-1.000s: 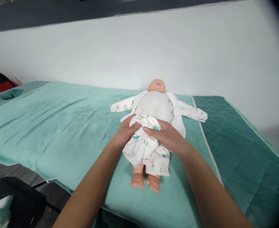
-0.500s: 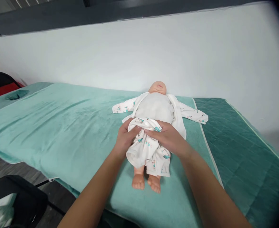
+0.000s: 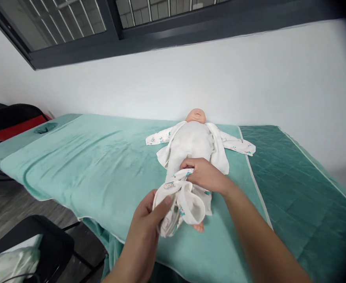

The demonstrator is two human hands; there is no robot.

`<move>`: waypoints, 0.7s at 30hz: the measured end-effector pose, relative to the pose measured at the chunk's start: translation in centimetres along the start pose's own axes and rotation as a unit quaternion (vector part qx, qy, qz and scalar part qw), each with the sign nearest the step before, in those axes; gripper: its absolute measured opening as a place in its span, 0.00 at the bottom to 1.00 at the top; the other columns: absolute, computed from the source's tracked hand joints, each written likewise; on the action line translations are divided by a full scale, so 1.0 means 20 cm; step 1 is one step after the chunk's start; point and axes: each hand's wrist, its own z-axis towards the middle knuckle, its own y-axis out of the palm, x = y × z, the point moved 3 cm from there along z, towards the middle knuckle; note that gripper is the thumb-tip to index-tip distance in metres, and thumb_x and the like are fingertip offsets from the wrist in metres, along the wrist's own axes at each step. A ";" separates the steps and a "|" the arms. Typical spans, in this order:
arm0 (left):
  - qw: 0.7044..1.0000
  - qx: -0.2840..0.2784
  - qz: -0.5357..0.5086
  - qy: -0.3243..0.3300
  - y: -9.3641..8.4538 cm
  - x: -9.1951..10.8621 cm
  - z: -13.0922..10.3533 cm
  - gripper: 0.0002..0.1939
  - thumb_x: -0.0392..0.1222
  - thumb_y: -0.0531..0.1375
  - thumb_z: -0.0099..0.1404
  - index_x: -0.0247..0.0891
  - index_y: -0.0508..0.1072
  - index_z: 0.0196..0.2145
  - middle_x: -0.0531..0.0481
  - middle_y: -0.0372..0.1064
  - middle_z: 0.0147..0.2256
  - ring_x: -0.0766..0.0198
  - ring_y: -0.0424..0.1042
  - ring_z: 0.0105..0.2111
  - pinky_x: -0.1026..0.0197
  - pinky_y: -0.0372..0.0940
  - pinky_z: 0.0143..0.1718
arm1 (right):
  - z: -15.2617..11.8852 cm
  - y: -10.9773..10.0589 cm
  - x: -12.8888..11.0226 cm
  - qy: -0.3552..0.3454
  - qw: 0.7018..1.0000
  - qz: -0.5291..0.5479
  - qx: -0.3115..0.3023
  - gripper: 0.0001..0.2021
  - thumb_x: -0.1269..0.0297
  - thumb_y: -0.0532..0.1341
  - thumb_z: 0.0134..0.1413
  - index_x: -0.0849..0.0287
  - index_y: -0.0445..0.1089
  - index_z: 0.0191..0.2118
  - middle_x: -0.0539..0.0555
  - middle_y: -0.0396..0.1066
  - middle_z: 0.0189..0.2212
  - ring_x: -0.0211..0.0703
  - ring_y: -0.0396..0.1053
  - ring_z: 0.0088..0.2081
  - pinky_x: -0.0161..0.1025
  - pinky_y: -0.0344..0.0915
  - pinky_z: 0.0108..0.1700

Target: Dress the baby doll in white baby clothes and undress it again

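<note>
A baby doll [image 3: 192,137] lies on its back with its head toward the wall. Its white body is bare in front, between the spread flaps of an open printed jacket [image 3: 220,155] whose sleeves stretch out to both sides. Bunched over the doll's legs are white printed baby pants [image 3: 173,188]. My left hand [image 3: 149,216] grips them at the lower left, thumb on top. Higher up, near the doll's crotch, my right hand [image 3: 202,173] is closed on the waist part of the pants. One foot [image 3: 199,227] shows below the cloth; the other is hidden.
A light green sheet [image 3: 102,157] covers the bed, with a darker quilted cover [image 3: 297,177] at the right. White wall and a barred window [image 3: 67,23] stand behind. A black chair [image 3: 52,243] holding a bag [image 3: 16,263] is at the lower left.
My left hand has moved down and toward me with part of the pants, baring more of the doll's lower body. My right hand has shifted slightly. The camera view has tilted up.
</note>
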 end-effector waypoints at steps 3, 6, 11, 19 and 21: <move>0.999 0.029 -0.027 -0.024 0.02 -0.03 -0.09 0.19 0.50 0.68 0.56 0.36 0.78 0.42 0.45 0.77 0.34 0.55 0.74 0.35 0.59 0.66 0.36 | 0.00 0.00 -0.01 0.001 0.999 -0.038 -0.009 0.05 0.68 0.63 0.42 0.55 0.73 0.31 0.45 0.73 0.30 0.39 0.68 0.33 0.34 0.57 0.33; 0.994 0.052 -0.079 -0.047 0.02 -0.10 -0.14 0.20 0.49 0.69 0.54 0.36 0.79 0.43 0.41 0.78 0.42 0.49 0.75 0.44 0.57 0.67 0.40 | -0.01 0.01 -0.01 0.003 0.997 -0.070 -0.022 0.06 0.67 0.64 0.41 0.54 0.72 0.30 0.44 0.73 0.29 0.38 0.67 0.32 0.34 0.56 0.32; 0.985 0.115 -0.120 -0.053 -0.08 -0.28 -0.16 0.21 0.48 0.71 0.51 0.36 0.80 0.41 0.41 0.78 0.42 0.53 0.75 0.41 0.58 0.67 0.40 | -0.01 0.02 -0.01 -0.003 0.991 -0.132 -0.034 0.09 0.65 0.66 0.39 0.51 0.72 0.32 0.42 0.74 0.31 0.37 0.67 0.32 0.33 0.53 0.30; 0.982 0.187 0.018 -0.005 -0.29 -0.35 -0.03 0.23 0.54 0.71 0.47 0.34 0.77 0.36 0.49 0.74 0.29 0.64 0.69 0.27 0.64 0.63 0.28 | -0.01 0.06 -0.02 -0.022 0.974 -0.223 -0.025 0.07 0.62 0.66 0.41 0.51 0.71 0.31 0.41 0.74 0.29 0.35 0.67 0.30 0.35 0.49 0.28; 0.986 0.157 0.051 -0.018 -0.31 -0.34 0.01 0.24 0.56 0.70 0.47 0.35 0.75 0.35 0.50 0.72 0.29 0.64 0.67 0.27 0.64 0.63 0.28 | -0.01 0.06 -0.02 -0.023 0.971 -0.235 -0.023 0.06 0.61 0.66 0.42 0.51 0.71 0.31 0.42 0.75 0.28 0.36 0.67 0.30 0.35 0.48 0.28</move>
